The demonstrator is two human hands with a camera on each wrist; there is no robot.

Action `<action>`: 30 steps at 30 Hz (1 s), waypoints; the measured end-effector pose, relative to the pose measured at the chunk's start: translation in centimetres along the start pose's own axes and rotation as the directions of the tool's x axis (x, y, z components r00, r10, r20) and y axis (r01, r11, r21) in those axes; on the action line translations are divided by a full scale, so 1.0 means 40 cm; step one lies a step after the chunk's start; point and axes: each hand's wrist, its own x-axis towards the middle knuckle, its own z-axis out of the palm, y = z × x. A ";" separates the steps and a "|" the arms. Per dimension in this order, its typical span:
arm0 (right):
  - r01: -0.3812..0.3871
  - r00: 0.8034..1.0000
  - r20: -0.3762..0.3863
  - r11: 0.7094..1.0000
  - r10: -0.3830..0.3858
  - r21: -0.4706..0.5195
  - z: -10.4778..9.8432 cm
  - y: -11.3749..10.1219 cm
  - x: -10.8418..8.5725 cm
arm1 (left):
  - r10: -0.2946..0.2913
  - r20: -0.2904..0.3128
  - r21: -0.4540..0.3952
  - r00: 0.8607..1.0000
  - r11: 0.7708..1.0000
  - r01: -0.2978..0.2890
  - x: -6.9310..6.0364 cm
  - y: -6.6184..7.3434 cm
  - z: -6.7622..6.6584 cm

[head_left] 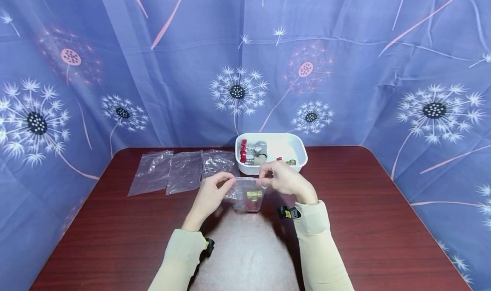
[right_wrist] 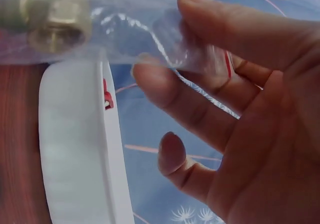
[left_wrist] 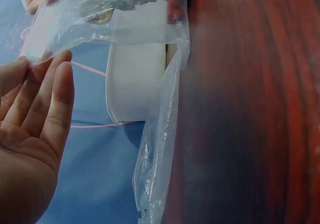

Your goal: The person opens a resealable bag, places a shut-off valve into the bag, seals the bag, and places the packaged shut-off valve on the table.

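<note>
Pinching the clear bag (head_left: pixel 235 196) by its top edge with left hand (head_left: pixel 208 197) and right hand (head_left: pixel 287 179), red-handled brass valve (head_left: pixel 254 195) low inside, just in front of the white tub (head_left: pixel 250 170). Could slump onto the desk (head_left: pixel 368 223) before the tub through a loosened pinch, or spill the valve there through tilting with an imperfect seal.

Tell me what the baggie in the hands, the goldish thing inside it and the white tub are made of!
The baggie looks like thin, clear plastic: see-through, shiny, wrinkly.
The goldish thing is probably brass, or another metal coloured like it: yellow with a metallic gleam.
The white tub seems smooth plastic, but coated metal could look similar.
</note>
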 end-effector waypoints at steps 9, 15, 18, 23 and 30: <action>-0.061 0.998 0.003 0.998 0.061 0.012 -0.006 0.010 -0.010 | -0.003 0.000 0.002 1.000 1.000 0.003 -0.001 0.001 0.001; -0.032 0.999 0.014 0.999 0.032 0.033 -0.005 0.010 -0.011 | 0.002 -0.002 0.018 1.000 1.000 -0.001 -0.001 -0.003 0.001; -0.035 0.999 0.008 0.999 0.034 0.040 -0.005 0.010 -0.011 | 0.003 0.002 0.024 1.000 1.000 -0.003 -0.001 -0.003 0.001; -0.068 0.998 0.005 0.997 0.068 0.042 -0.005 0.014 -0.014 | -0.004 0.010 0.019 1.000 1.000 0.004 -0.002 -0.002 -0.002; -0.092 0.996 0.009 0.992 0.091 0.086 -0.013 0.020 -0.026 | -0.020 0.013 -0.014 1.000 1.000 0.020 -0.002 -0.003 -0.003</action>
